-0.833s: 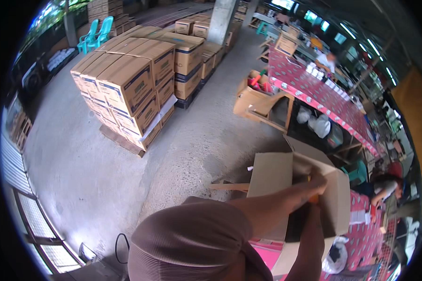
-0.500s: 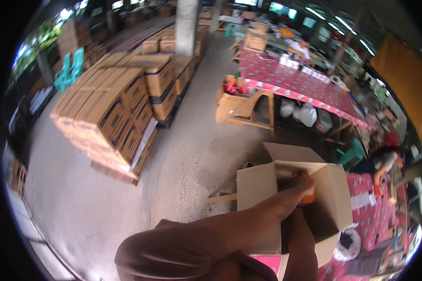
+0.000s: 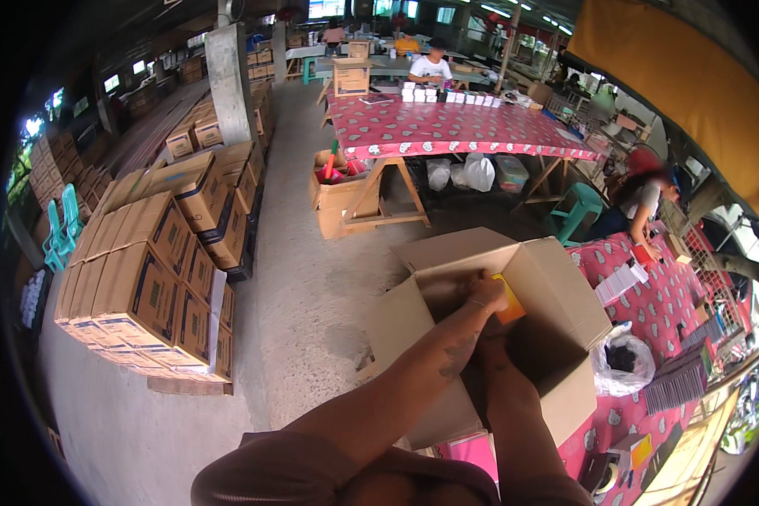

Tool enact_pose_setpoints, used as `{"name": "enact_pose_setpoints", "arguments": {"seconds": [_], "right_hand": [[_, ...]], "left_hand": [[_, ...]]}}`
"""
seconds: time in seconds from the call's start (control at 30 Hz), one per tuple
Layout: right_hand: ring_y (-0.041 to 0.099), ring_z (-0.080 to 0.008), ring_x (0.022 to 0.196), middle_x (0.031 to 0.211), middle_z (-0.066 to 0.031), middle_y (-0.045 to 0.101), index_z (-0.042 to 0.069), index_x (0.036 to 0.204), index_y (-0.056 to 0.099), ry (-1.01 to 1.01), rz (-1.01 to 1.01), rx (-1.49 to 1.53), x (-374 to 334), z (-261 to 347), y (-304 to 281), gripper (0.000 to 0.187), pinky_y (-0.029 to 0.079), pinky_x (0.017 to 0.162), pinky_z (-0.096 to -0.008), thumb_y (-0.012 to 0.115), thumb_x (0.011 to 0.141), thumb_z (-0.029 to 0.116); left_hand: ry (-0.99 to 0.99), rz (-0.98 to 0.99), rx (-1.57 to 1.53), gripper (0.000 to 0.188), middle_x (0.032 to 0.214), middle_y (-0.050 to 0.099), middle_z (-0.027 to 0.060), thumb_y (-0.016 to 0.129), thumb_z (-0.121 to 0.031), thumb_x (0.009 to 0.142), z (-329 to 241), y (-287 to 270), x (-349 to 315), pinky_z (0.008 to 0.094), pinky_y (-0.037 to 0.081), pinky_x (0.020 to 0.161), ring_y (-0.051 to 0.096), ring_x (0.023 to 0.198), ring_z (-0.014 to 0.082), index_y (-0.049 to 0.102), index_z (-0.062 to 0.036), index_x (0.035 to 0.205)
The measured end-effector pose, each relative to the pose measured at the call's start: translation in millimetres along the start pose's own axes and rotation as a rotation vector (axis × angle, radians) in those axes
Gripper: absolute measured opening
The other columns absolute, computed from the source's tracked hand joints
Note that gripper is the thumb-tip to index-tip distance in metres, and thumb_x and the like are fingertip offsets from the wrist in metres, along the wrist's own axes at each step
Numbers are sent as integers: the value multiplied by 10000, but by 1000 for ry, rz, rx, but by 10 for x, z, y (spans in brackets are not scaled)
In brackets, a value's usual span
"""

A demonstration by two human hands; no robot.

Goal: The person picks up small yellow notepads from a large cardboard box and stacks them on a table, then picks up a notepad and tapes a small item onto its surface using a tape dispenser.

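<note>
Where the open brown carton gapes before the person, the left grip bends down inside it, its fingers curled in against the left side of an orange-and-yellow packet. Whether those fingers pinch the packet or merely press beside it cannot be told, since the back of the hand covers the contact. The right grip lies lower in the carton, partly beneath the left one; its fingers are out of sight, so its state cannot be told either. The packet sits within the carton, toward the far wall, its bright face turned up.

The step in hand looks like handling the packet inside the carton with both arms deep between the flaps. The next move probably calls for a sure hold on the packet's edges and wrists kept clear of the flaps, which stand splayed.

The carton's floor is lost in shadow and behind the forearms, so whatever else it contains is hard to make out. Part of a pink panel shows below the carton, mostly covered. To the right, a tabletop with patterned pink cloth bears a clear plastic bag with something dark inside and rows of dark, flat pieces. Farther along, a co-worker leans over a red object, too small to identify.
</note>
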State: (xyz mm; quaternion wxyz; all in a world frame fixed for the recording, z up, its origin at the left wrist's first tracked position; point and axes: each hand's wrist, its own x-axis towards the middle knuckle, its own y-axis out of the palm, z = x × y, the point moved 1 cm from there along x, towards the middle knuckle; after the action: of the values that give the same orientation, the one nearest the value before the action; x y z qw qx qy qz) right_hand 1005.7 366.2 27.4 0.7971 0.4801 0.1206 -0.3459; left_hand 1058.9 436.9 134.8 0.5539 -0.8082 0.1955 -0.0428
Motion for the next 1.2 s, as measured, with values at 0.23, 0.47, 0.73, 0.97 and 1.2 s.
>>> {"name": "enact_pose_setpoints", "arguments": {"seconds": [0.23,0.47,0.73,0.97,1.2], "right_hand": [[546,-279,1038,1184,-73,593,121,1206,546,-24,-11,64,55,82,-50,428,408,970,-462,359,925,383],[543,-290,1072,1214,-78,587,115,1237,538,-46,-4,122,68,42,2,469,406,986,-469,322,934,400],[539,-302,1110,1248,-83,579,109,1272,528,-45,-18,173,69,37,-10,516,403,1006,-476,279,945,420],[536,-313,1144,1278,-88,572,103,1303,519,-69,-41,238,-3,90,-177,557,401,1022,-482,241,955,437],[533,-323,1178,1308,-92,565,98,1334,511,-76,74,347,-431,222,235,598,398,1039,-488,203,964,454]], "left_hand": [[-62,13,-153,473,1505,310,282,586,-190,825,-116,-186,-218,456,453,1022,542,1238,416,621,-33,1270],[-69,88,-155,545,1533,311,238,558,-224,871,-169,-218,-148,472,352,1102,392,1381,380,513,-47,1384],[94,96,-17,542,1339,562,221,559,-319,835,-117,-99,-5,478,406,1062,462,1309,412,608,34,1243],[188,28,-13,408,1136,679,209,545,-277,788,-310,-352,-155,431,417,1044,647,1104,345,734,-7,1028],[189,-161,-24,571,1215,632,252,521,-449,839,-299,-672,-271,423,437,1037,569,1197,387,677,17,1129]]}}
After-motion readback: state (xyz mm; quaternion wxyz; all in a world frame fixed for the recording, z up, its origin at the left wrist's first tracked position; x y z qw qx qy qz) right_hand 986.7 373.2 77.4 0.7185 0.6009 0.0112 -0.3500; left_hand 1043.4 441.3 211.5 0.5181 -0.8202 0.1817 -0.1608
